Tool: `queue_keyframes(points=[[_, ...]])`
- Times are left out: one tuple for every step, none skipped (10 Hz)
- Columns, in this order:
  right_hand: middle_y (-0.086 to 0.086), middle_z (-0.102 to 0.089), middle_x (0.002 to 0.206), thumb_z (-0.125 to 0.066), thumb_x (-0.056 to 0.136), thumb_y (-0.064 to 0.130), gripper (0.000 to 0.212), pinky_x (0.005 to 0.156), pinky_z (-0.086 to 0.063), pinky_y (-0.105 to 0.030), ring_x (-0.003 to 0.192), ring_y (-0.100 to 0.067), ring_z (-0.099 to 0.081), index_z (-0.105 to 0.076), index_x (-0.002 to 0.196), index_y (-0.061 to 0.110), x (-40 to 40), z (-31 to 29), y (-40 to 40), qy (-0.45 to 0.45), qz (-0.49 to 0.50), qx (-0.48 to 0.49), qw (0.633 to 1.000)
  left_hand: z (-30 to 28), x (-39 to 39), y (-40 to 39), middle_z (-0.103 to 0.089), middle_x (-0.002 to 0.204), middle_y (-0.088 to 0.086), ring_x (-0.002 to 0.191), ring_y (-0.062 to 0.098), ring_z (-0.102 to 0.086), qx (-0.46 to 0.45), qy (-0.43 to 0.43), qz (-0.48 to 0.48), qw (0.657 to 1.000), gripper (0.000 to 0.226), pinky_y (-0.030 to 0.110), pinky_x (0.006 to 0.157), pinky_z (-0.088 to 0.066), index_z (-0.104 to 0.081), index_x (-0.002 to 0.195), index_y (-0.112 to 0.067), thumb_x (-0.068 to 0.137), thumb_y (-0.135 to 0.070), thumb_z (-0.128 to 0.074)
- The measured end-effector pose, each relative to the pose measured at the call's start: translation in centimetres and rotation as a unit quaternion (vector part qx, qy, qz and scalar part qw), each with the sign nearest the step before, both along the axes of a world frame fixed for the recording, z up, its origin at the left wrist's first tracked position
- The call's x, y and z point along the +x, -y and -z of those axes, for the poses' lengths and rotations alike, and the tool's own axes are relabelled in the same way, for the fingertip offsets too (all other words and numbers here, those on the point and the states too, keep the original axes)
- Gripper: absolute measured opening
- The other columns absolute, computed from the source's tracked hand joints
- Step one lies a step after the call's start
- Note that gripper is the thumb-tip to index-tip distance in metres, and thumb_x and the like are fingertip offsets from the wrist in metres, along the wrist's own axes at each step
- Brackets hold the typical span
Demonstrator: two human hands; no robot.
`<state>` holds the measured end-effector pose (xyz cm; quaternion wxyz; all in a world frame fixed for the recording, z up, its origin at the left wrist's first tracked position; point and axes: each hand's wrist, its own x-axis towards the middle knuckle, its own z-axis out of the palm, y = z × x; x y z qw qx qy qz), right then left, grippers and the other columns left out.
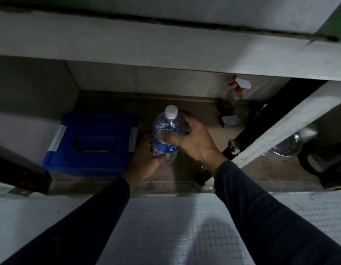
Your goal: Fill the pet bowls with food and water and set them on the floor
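Right hand [192, 138] curled round the upper part of the water bottle [166, 136], gripping it. Left hand [144, 157] wrapped round the lower part, by the blue label. Bottle upright, white cap on, down in the open cupboard under the worktop [166, 52]. Blue box [91, 144] with a handle just to the left of the bottle. Shiny metal bowl [288, 146] off to the right, behind the white cupboard door [292, 123]. Spray bottle [232, 96] at the back. Small grey block [230, 120] near it.

Clear glossy plastic bottle [165, 138]; matt blue plastic box [91, 144]; shiny metal bowl [286, 146].
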<state>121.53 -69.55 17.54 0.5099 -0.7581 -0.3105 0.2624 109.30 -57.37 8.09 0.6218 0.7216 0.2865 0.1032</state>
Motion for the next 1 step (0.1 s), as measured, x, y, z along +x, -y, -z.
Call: queue_keyframes(points=[[0.038,-0.054,0.110,-0.086,0.075,0.044,0.066,0.069,-0.042,0.004,0.093,0.031,-0.050,-0.048,0.129,0.048,-1.03,-0.43,1.21,0.022,0.023,-0.023,0.999,-1.47,-0.83,-0.41,-0.059,0.140,-0.018,0.131,0.007,-0.055,0.022,0.000,0.036,0.999,0.073,0.039,0.110,-0.047,-0.043,0.127,-0.061,0.087,-0.012,-0.080]])
